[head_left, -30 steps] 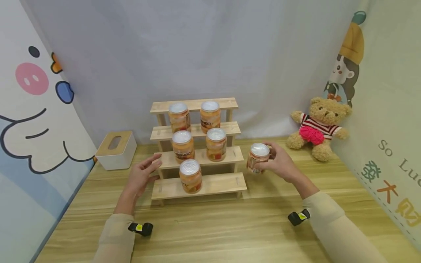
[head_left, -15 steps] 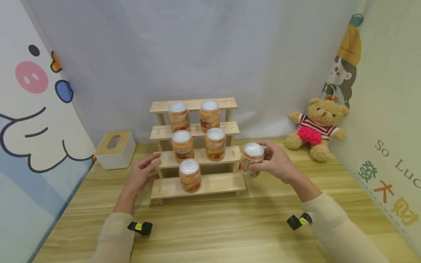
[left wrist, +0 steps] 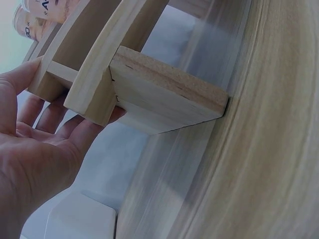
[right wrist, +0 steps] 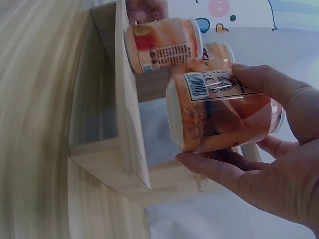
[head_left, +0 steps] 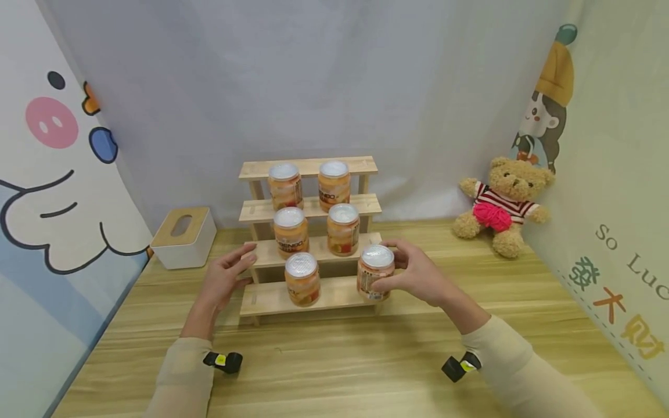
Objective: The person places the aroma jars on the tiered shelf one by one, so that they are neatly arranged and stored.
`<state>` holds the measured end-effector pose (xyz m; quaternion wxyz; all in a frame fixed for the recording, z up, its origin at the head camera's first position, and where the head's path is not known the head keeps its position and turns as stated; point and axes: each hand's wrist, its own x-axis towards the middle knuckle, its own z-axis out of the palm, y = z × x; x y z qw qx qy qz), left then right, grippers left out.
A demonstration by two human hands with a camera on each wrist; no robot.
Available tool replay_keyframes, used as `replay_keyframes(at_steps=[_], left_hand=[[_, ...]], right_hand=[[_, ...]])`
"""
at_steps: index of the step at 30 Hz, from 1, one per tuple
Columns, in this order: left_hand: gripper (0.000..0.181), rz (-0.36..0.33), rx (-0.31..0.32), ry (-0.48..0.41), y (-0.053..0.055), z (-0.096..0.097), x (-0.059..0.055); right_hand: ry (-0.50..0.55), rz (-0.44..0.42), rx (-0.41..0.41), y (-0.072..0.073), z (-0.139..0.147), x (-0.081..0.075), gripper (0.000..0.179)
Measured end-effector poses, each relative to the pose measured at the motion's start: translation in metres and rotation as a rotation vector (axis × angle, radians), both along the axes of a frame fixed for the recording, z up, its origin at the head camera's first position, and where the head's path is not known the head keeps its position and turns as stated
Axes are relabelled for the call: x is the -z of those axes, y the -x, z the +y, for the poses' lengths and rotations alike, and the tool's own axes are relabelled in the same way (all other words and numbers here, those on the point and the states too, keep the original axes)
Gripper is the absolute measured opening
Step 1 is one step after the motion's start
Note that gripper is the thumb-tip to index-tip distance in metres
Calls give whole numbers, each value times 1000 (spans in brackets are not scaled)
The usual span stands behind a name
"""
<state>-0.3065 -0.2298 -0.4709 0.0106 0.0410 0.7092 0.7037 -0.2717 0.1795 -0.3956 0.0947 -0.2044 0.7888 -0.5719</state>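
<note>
In the head view a stepped wooden shelf (head_left: 334, 293) carries several orange-labelled jars with silver lids. My right hand (head_left: 418, 277) grips one such jar (head_left: 374, 278) between thumb and fingers, upright over the right end of the lowest step. The right wrist view shows a gap between the base of this held jar (right wrist: 224, 114) and the plank. Another jar (head_left: 303, 281) stands mid-step on the same plank. At the shelf's left end my left hand (head_left: 222, 281) holds the plank ends; in the left wrist view its fingers (left wrist: 82, 132) curl round the plank ends (left wrist: 94, 99).
A white tissue box (head_left: 183, 238) with a wooden top stands left of the shelf. A teddy bear (head_left: 507, 203) in a striped top sits at the back right. A pale curtain (head_left: 418, 116) hangs behind the wood-grain table (head_left: 313, 371).
My right hand has carried its jar leftward, from beside the shelf to over the right end of the lowest step. The left hand stays at the shelf's left end.
</note>
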Motion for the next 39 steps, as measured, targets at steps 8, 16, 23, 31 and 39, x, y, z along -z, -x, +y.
replay_keyframes(at_steps=[8, 16, 23, 31, 39], left_hand=[[60, 2, 5, 3, 0, 2, 0], [60, -5, 8, -2, 2, 3, 1], [60, -1, 1, -2, 3, 3, 1], [60, 3, 9, -3, 3, 3, 1], [59, 8, 18, 1, 4, 4, 1]], right_hand=[[-20, 24, 5, 0, -20, 8, 73], [-14, 48, 12, 0, -38, 11, 68], [-90, 65, 97, 1, -49, 15, 70], [-101, 90, 152, 0, -58, 19, 73], [-188, 116, 200, 0, -61, 14, 69]])
